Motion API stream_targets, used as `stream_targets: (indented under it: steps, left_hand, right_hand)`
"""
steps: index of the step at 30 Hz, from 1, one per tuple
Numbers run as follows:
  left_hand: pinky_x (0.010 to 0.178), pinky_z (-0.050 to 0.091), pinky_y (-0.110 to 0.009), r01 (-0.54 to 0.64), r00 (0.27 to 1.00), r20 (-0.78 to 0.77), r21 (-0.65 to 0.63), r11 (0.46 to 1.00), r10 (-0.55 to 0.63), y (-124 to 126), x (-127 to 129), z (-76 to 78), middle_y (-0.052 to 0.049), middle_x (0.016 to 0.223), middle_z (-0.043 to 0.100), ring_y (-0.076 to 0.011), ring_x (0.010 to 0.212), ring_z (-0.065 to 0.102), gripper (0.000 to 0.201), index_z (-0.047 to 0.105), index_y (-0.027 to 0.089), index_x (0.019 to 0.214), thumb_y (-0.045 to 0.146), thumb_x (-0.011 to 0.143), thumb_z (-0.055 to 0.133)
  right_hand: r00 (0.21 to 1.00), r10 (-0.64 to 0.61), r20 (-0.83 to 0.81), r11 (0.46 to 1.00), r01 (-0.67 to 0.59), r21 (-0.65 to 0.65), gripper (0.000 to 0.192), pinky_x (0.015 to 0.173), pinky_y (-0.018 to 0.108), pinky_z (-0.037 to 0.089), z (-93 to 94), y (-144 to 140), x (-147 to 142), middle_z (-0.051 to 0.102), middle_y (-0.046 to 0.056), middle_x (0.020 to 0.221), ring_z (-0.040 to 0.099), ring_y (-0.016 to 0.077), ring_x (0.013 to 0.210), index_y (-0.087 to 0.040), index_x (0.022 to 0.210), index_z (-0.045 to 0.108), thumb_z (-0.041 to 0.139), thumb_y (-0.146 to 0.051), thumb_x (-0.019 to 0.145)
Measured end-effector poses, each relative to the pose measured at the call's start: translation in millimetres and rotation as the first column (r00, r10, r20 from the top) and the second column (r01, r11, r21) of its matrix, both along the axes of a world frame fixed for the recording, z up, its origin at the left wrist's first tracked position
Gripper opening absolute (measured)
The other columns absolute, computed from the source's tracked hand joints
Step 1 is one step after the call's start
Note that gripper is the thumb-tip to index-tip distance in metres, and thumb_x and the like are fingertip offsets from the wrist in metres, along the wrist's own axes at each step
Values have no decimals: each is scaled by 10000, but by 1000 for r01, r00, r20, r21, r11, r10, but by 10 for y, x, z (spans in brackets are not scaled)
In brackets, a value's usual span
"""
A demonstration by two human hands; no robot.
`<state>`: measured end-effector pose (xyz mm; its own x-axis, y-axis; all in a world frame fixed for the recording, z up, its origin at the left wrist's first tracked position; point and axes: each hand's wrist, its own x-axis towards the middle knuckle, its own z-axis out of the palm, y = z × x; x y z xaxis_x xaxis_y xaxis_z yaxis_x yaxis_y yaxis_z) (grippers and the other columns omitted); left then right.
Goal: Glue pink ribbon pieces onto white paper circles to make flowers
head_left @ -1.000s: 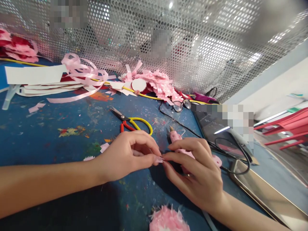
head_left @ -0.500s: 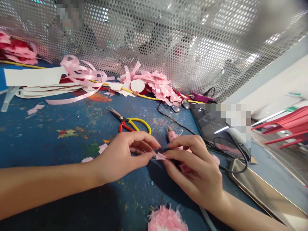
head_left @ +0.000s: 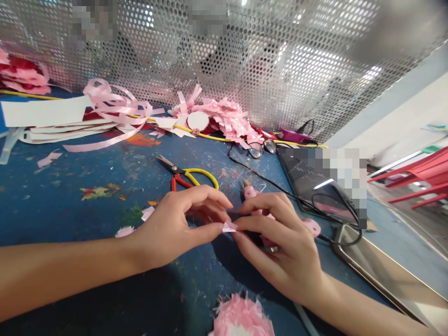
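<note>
Left hand [head_left: 175, 226] and right hand [head_left: 280, 247] brought fingertip to fingertip low over the surface [head_left: 70, 205], pinching between them one small pink paper scrap [head_left: 229, 227]. Left thumb and forefinger closed on its near edge, other fingers arched above; right fingers pressed on its far edge, probably to steady so small a piece from both sides for folding or shaping. Scrap held just above the surface, not lying on it. Directly behind the right hand, a pink glue gun [head_left: 250, 192], nozzle pointing away, its black cord [head_left: 329, 219] looping off to the right; seemingly parked within easy reach. Yellow-and-red-handled scissors [head_left: 185, 175] just beyond the left hand, blades closed. Pink fringed pom-pom [head_left: 241, 317] at the near edge, between the forearms. Loose pink bits [head_left: 147, 213] beside the left wrist. Farther back, a heap of pink cut strips [head_left: 227, 116] with a white disc [head_left: 198, 120], curls of pink ribbon [head_left: 112, 100], stacked white strips [head_left: 45, 112], spectacles [head_left: 262, 148]. Dark tablet [head_left: 308, 182] and a metal tray [head_left: 385, 275] at right. Surface blue, flecked with paint and glue. Perforated metal screen [head_left: 280, 56] closing off the back; red plastic chairs [head_left: 420, 177] beyond at right.
</note>
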<state>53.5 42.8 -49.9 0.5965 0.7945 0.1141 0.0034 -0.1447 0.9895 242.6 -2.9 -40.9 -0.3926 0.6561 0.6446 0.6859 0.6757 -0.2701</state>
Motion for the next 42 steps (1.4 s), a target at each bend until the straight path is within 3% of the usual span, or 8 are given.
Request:
stream_targets:
  steps: [4,8,14,21,29,38,42]
  left_hand:
    - [741,518,-127,0,1000,-25,61,998,2,-14,-4,0,59,815,710,-65,761,667,189,604,226,953,142,789,648]
    - [741,511,-122,-10,997,-79,203,979,26,-37,-17,-19,74,812,695,-62,752,662,219,591,241,975,125,792,628]
    - [758,493,-120,-31,974,-182,495,868,138,-84,-17,-42,92,806,689,-62,743,673,314,546,247,987,68,742,625]
    - [732,492,-139,-24,959,-195,667,745,206,-133,-21,-94,93,814,683,-72,730,675,345,496,269,1008,58,753,596]
    - [715,466,-113,3,958,-228,618,786,176,-107,-14,-94,111,819,660,-54,744,663,369,448,275,965,39,719,588]
    - [633,446,-133,8,961,-207,686,728,185,-136,-70,-110,106,781,615,-65,700,637,323,392,261,874,57,728,597]
    - [688,470,-125,-72,972,-160,496,866,173,-136,-41,-87,125,794,661,-54,739,664,338,393,270,876,67,738,626]
  right_hand:
    - [1000,9,26,1000,-9,5,107,866,427,478,10,5,-2,586,31,873,579,151,797,-207,810,618,573,-110,810]
    - [999,19,42,1000,-20,18,109,868,415,480,17,-3,-11,588,42,894,566,149,820,-185,793,625,571,-91,796]
    - [993,23,112,999,-27,33,124,874,426,465,20,-18,-33,594,65,933,539,173,846,-184,734,608,549,-88,785]
    - [988,18,154,999,-23,30,97,834,419,474,-1,-45,-54,580,78,963,510,196,893,-170,725,595,552,-105,782]
    - [963,-15,269,990,-24,142,125,871,424,478,-39,-58,-78,555,80,1030,482,219,996,-176,713,557,542,-91,804]
    - [929,-28,368,953,-86,291,222,816,319,465,14,-93,-125,609,36,962,518,173,981,-210,673,564,543,-42,818]
    - [915,-113,387,938,-31,346,107,824,362,471,30,-77,-50,629,31,1003,551,196,986,-224,793,592,632,-125,799]
